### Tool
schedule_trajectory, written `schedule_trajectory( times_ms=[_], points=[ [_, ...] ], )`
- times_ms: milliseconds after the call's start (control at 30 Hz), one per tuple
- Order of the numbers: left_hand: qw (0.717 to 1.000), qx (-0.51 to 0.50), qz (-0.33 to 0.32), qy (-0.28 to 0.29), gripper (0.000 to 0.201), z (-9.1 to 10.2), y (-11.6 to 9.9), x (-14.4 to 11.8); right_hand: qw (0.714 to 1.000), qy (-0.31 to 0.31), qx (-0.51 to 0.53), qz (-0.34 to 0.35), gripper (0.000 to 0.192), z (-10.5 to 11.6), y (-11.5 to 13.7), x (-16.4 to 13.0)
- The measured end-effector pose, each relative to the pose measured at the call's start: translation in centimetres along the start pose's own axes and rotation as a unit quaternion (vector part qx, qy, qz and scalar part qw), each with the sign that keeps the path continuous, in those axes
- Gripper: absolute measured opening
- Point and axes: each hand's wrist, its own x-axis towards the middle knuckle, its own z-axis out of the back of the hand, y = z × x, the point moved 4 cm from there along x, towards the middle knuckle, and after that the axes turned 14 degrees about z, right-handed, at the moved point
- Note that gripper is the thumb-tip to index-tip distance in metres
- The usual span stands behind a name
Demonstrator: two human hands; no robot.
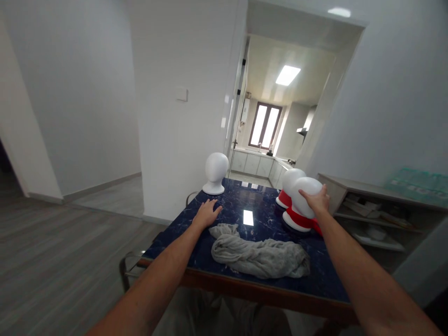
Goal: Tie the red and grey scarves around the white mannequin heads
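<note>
My right hand (318, 200) grips the upper part of a white mannequin head (304, 205), thumb on its near side. A red scarf (297, 219) is wrapped round the neck of that head, and its loose end hangs at the right. Just behind stands a second white mannequin head (292, 178), also with red cloth at its neck. On the left, my left hand (207, 213) is low over the table, fingers stretched forward and holding nothing. Beyond its fingertips a bare white mannequin head (215, 170) stands upright. Between my arms lies a crumpled grey cloth (261, 256).
The dark blue marble-patterned table (259, 200) has a wooden edge towards me. A metal-framed chair (128, 270) stands at its left. To the right is a shelf unit (371, 205) with bottles in wrap (420, 184) on top. A doorway behind opens onto a kitchen.
</note>
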Motion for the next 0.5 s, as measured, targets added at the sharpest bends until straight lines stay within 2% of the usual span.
schedule_trajectory(
  times_ms=[133, 233, 367, 500],
  points=[
    [1.0, -0.012, -0.007, 0.0, 0.064, 0.3, -0.3, -0.4, 0.999, -0.031, -0.011, 0.0, 0.132, 0.1, 0.0, -0.7],
    [1.0, -0.014, -0.012, 0.007, 0.064, 0.2, -0.4, -0.5, 0.999, -0.034, -0.022, 0.011, 0.131, 0.4, 1.0, -1.5],
    [1.0, -0.012, -0.025, 0.007, 0.066, 0.0, -0.5, -0.4, 0.999, -0.033, -0.014, 0.037, 0.131, 0.3, 4.1, -3.0],
    [0.999, -0.005, -0.033, 0.003, 0.068, -0.1, -0.4, -0.4, 0.998, -0.009, 0.025, 0.053, 0.129, -1.3, 8.9, -5.0]
  ],
)
